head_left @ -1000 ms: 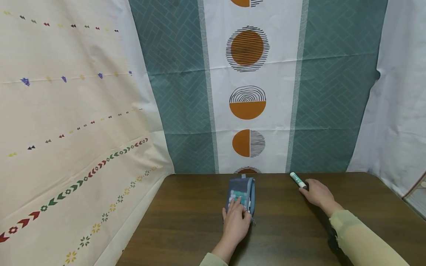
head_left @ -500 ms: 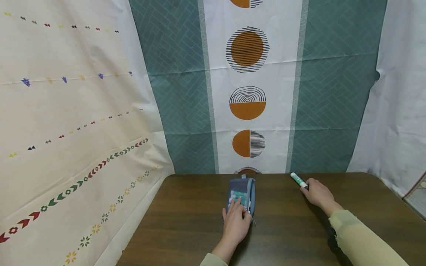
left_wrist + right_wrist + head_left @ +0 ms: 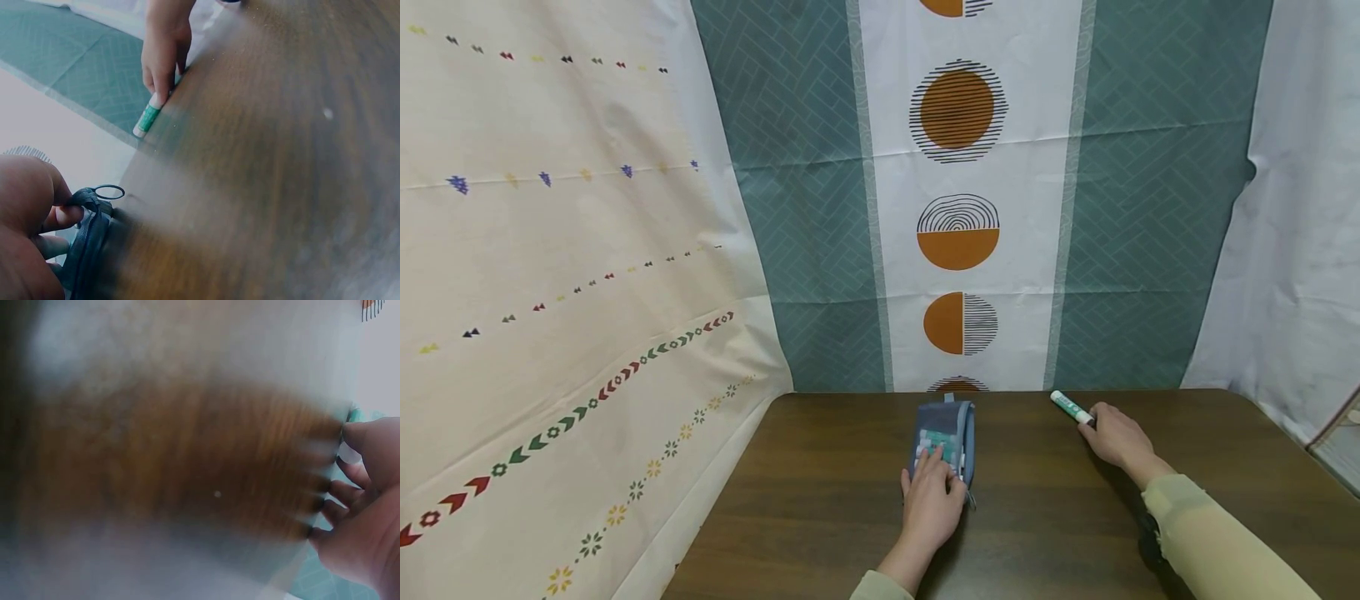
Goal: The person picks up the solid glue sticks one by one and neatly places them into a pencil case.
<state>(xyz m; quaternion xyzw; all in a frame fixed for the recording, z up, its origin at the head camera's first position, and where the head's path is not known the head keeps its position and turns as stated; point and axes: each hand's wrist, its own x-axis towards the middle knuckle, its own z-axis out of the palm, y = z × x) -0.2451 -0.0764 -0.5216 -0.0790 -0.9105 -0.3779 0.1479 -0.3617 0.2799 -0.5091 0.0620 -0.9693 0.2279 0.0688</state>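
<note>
Near the back of the table, a blue pencil pouch lies lengthwise, with white and teal shapes showing through its front panel. My left hand lies over its near end. In the left wrist view, thumb and a fingertip pinch the zipper corner of the pouch, beside a ring-shaped pull. Farther right, my right hand holds the near end of a thick green-and-white stick, shaped like a marker or glue stick. Its far end points left toward the table's back edge. The right wrist view mostly hides this stick behind the fingers.
The dark wooden table ends at a teal and white hanging cloth behind it. A patterned cream cloth hangs along the left side, and a white cloth on the right.
The far end of the green-and-white stick has swung slightly left in my right fingers. My left hand and the pouch stay put.
</note>
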